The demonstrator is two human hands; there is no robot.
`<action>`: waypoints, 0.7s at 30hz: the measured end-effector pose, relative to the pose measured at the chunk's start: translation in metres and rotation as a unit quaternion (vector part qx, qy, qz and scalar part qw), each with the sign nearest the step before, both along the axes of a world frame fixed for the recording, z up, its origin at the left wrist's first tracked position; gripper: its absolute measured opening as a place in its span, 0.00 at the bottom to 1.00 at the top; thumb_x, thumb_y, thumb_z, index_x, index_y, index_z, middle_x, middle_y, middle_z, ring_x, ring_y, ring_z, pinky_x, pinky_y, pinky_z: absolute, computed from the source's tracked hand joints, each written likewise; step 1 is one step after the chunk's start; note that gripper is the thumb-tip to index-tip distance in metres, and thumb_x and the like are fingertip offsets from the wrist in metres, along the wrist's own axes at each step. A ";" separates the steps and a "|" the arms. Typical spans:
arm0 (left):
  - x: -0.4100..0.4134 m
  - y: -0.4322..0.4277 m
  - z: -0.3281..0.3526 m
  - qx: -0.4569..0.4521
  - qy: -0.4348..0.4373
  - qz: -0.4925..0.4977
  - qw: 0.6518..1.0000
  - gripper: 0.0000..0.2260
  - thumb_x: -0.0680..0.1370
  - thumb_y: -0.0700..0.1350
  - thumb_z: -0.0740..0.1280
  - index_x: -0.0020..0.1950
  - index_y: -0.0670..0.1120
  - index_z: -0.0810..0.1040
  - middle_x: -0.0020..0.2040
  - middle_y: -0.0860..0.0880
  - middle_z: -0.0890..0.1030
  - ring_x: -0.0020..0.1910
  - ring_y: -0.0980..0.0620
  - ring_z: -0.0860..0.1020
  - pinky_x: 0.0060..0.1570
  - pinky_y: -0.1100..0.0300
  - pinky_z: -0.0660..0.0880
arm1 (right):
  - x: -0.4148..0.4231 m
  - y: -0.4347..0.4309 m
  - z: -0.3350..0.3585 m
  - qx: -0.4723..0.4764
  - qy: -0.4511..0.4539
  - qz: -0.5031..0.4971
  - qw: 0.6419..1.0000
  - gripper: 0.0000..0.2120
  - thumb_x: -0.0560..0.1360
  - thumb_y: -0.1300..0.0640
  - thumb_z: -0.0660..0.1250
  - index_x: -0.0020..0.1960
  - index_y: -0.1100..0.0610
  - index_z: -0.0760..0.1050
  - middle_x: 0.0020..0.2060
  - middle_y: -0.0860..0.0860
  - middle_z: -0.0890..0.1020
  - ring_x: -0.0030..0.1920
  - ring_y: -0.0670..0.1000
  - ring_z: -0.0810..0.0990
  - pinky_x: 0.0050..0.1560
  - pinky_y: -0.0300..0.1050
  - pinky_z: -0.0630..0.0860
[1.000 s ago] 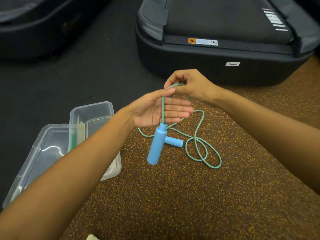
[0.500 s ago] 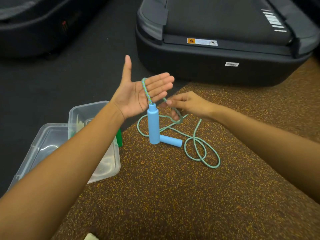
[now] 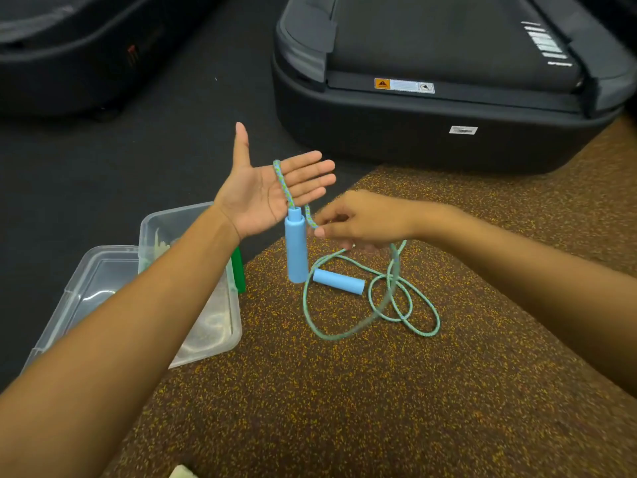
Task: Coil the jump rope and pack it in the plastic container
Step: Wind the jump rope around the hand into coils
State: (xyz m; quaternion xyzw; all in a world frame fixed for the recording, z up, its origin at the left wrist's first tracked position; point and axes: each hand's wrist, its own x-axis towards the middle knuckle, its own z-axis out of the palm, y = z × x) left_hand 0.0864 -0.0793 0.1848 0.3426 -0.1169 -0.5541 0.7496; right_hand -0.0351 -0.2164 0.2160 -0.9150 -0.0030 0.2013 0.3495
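Note:
My left hand is held flat, palm up, fingers straight. The teal jump rope is draped over its fingers, and one blue handle hangs from it below the palm. My right hand pinches the rope just right of that handle. The second blue handle lies on the speckled floor among loose loops of rope. The clear plastic container sits on the floor to the left, partly hidden by my left forearm.
The container's clear lid lies beside it on the left. A green object stands at the container's right edge. A large black machine base fills the far right; another dark one lies at the far left.
My right hand went from above my left fingers down and around below them, laying the rope over the fingers. My left hand opened flat with the thumb up. A rope loop swings, blurred.

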 end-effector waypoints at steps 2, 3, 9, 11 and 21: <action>-0.003 -0.001 0.001 0.003 0.003 -0.019 1.000 0.48 0.70 0.75 0.44 0.68 0.36 0.69 0.66 0.36 0.73 0.65 0.39 0.73 0.64 0.47 0.70 | 0.003 0.001 0.008 -0.044 -0.044 0.018 0.998 0.07 0.76 0.49 0.63 0.42 0.50 0.78 0.27 0.48 0.76 0.23 0.39 0.72 0.27 0.28 0.65; -0.005 -0.002 0.001 0.006 0.003 -0.029 1.000 0.49 0.69 0.76 0.43 0.68 0.37 0.68 0.66 0.36 0.73 0.64 0.40 0.73 0.63 0.47 0.70 | 0.004 0.002 0.011 -0.056 -0.058 0.022 0.997 0.08 0.75 0.49 0.64 0.42 0.50 0.79 0.26 0.46 0.75 0.24 0.39 0.72 0.29 0.29 0.66; -0.012 -0.007 0.002 0.028 -0.009 -0.088 0.996 0.51 0.66 0.78 0.42 0.69 0.39 0.66 0.56 0.40 0.81 0.53 0.45 0.81 0.53 0.50 0.78 | 0.003 0.001 0.031 -0.098 -0.044 0.076 0.991 0.10 0.74 0.52 0.66 0.51 0.56 0.81 0.32 0.49 0.75 0.33 0.44 0.71 0.37 0.37 0.67; -0.014 -0.008 0.002 0.018 -0.006 -0.120 0.993 0.51 0.65 0.78 0.42 0.69 0.39 0.68 0.54 0.41 0.82 0.51 0.46 0.81 0.50 0.50 0.78 | 0.002 0.000 0.037 -0.116 -0.053 0.090 0.988 0.10 0.74 0.53 0.66 0.50 0.56 0.81 0.31 0.49 0.75 0.33 0.42 0.73 0.35 0.32 0.66; -0.031 -0.017 -0.001 -0.027 -0.010 -0.287 0.958 0.57 0.60 0.79 0.44 0.73 0.36 0.58 0.67 0.34 0.70 0.68 0.32 0.66 0.68 0.41 0.61 | 0.007 -0.017 0.047 -0.026 -0.094 -0.007 0.995 0.13 0.65 0.59 0.75 0.47 0.57 0.75 0.35 0.48 0.77 0.36 0.47 0.75 0.42 0.45 0.73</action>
